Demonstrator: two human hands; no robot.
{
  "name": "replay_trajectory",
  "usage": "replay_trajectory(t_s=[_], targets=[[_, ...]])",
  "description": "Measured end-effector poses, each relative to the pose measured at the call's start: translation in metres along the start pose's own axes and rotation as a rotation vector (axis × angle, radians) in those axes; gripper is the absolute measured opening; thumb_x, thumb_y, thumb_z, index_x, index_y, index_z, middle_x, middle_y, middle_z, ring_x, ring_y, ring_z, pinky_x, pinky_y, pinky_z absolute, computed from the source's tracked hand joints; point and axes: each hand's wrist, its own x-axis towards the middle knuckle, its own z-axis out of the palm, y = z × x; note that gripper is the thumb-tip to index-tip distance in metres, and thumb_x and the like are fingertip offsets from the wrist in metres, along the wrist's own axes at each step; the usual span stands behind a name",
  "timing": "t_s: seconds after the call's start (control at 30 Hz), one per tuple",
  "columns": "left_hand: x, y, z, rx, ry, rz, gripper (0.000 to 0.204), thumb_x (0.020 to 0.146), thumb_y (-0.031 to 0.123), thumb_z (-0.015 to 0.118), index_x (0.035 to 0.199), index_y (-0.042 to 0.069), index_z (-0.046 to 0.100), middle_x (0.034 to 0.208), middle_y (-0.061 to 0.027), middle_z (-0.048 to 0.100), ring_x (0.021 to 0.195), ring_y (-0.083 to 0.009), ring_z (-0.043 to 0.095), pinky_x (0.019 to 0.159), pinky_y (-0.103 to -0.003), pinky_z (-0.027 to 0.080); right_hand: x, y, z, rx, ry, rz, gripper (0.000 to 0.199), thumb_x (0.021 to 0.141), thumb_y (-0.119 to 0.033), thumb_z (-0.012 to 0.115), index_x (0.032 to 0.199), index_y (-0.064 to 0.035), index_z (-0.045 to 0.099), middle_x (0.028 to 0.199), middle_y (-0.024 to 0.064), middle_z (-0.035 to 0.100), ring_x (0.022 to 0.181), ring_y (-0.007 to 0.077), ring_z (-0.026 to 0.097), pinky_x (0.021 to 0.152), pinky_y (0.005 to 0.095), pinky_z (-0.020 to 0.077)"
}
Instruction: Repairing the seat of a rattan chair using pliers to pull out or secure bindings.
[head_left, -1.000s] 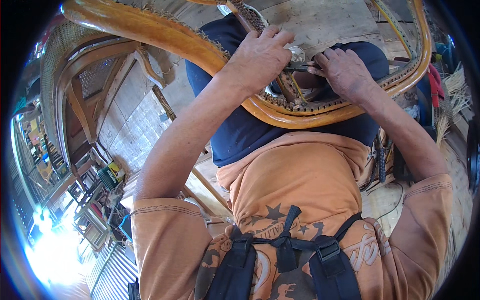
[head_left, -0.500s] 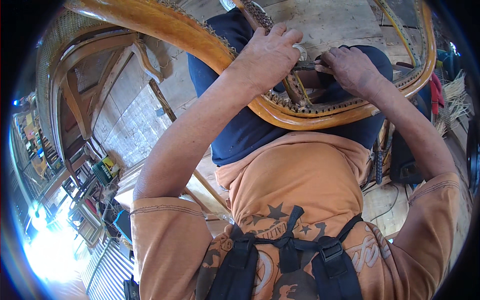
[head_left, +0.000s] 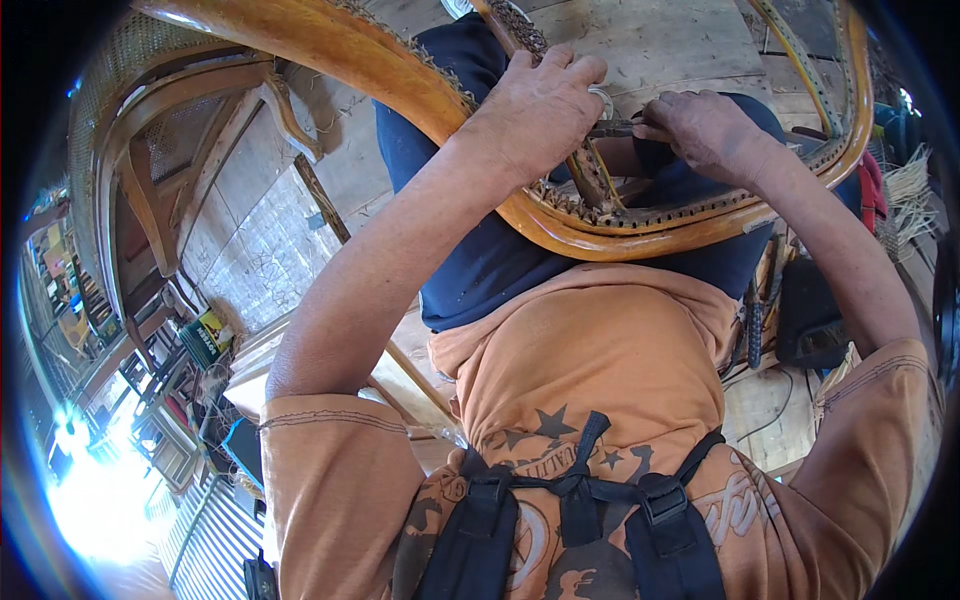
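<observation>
Golden-brown varnished wood makes up the curved chair frame [head_left: 600, 243], which lies across the person's lap, its inner edge lined with small dark holes. It looks stiff and fairly heavy for its open shape, so it would likely want support from below as well as a hand on top. The glossy outer rail may be slick under the fingers; the bare narrow bar [head_left: 592, 180] in the middle looks rougher and easier to grip. Loose fibre ends bristle along the left rail and could prick, so the smooth outer side seems the kinder place to take hold.

The left hand [head_left: 543, 110] lies over that bar with fingers bent; its fingertips are partly hidden, so I cannot tell how firmly it grips. The right hand [head_left: 705, 130] pinches a slim dark tool [head_left: 614, 129] that reaches toward the left hand.

Beneath are dark blue trousers [head_left: 480, 285]; farther out, another wooden chair [head_left: 148, 215] stands on the left, and pale strands [head_left: 908, 205] lie beside a red cloth [head_left: 872, 190] on the right
</observation>
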Motion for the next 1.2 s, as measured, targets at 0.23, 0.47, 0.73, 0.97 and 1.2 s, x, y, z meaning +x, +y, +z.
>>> replay_trajectory(t_s=[0.23,0.47,0.73,0.97,1.2], targets=[[0.001,0.000,-0.001,-0.024,-0.022,-0.031,0.028,0.070,-0.002,0.066,0.095,0.009,0.069,0.116,-0.0063,0.055,0.113,-0.0256,0.050,0.091,-0.039,0.042,0.005,0.002,-0.011,0.048,-0.121,0.020,0.019,0.090,-0.018,0.055,0.105,-0.0071,0.056,0.096,0.0178,0.063,0.093,0.0374,0.060,0.079,0.0452,0.0483],[0.008,-0.009,-0.006,-0.080,0.210,-0.107,0.030,0.074,-0.002,0.064,0.102,0.010,0.067,0.108,-0.0073,0.061,0.101,-0.0264,0.059,0.085,-0.039,0.048,0.009,0.005,-0.018,0.090,-0.204,0.016,0.021,0.087,-0.016,0.058,0.106,-0.0055,0.056,0.095,0.0188,0.062,0.094,0.0379,0.059,0.082,0.0458,0.0477],[-0.025,-0.007,-0.026,-0.097,0.732,-0.206,0.034,0.073,0.005,0.065,0.105,0.014,0.060,0.103,-0.0006,0.059,0.096,-0.0213,0.058,0.086,-0.037,0.045,0.023,0.004,-0.041,0.401,-0.570,0.109,0.016,0.085,-0.020,0.057,0.093,-0.0068,0.061,0.072,0.0097,0.059,0.069,0.0231,0.062,0.062,0.0326,0.0473],[-0.025,0.001,-0.022,0.182,0.617,-0.200,0.038,0.074,-0.002,0.062,0.106,0.019,0.063,0.108,0.0042,0.063,0.102,-0.0144,0.060,0.097,-0.036,0.037,0.021,0.020,-0.034,0.981,-0.813,0.196,0.019,0.078,-0.019,0.060,0.088,-0.0031,0.060,0.066,0.0025,0.058,0.053,0.0128,0.058,0.043,0.0230,0.0404],[-0.028,0.000,-0.015,0.207,0.542,-0.205,0.031,0.075,0.015,0.063,0.106,0.018,0.060,0.107,0.0033,0.059,0.104,-0.0154,0.058,0.096,-0.041,0.034,-0.004,0.017,0.000,1.726,-1.013,0.299,0.027,0.086,-0.023,0.063,0.103,-0.0032,0.055,0.077,0.0058,0.063,0.061,0.0197,0.065,0.039,0.0268,0.0480]])
